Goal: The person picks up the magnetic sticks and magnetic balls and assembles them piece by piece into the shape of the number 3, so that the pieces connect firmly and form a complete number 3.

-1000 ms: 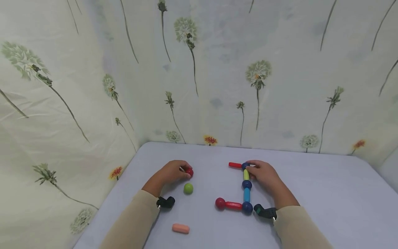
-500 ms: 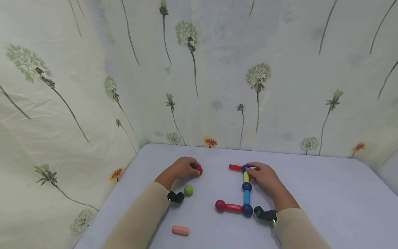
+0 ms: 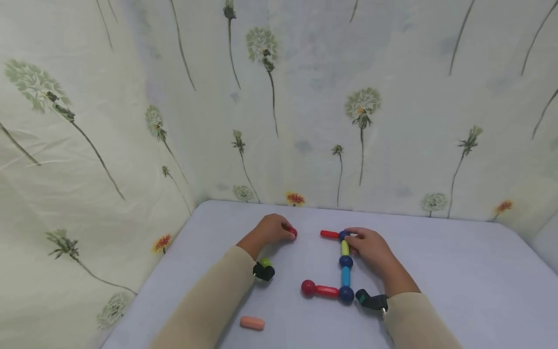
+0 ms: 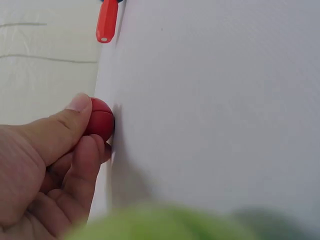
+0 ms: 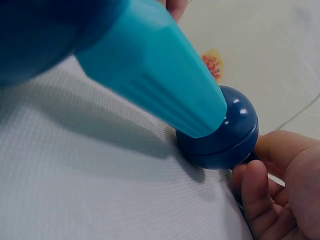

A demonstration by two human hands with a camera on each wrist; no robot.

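Note:
Between thumb and fingertips, my left hand (image 3: 271,230) pinches a red ball (image 4: 101,119) just above the table. My right hand (image 3: 371,248) grips the far end of a joined ball-and-rod toy, at the far dark blue ball (image 3: 343,236) and yellow-green rod (image 3: 345,247); its fingertips are partly hidden. A red rod (image 3: 329,234) points left from that ball, its tip free. Toward me follow a middle blue ball (image 5: 225,130), a light blue rod (image 3: 346,277) and a near blue ball (image 3: 346,294). From there a second red rod (image 3: 326,291) leads left to another red ball (image 3: 308,288).
A green ball (image 3: 266,262) lies under the left wrist, partly covered by its black wrist camera (image 3: 264,272). Nearer me, an orange-pink rod (image 3: 252,323) lies loose on the white table (image 3: 296,329). A dandelion-print curtain (image 3: 305,121) hangs behind the far edge.
My left hand has carried the red ball rightward and slightly away from me, toward the far red rod. The left wrist now partly covers the green ball. My right hand stays in place.

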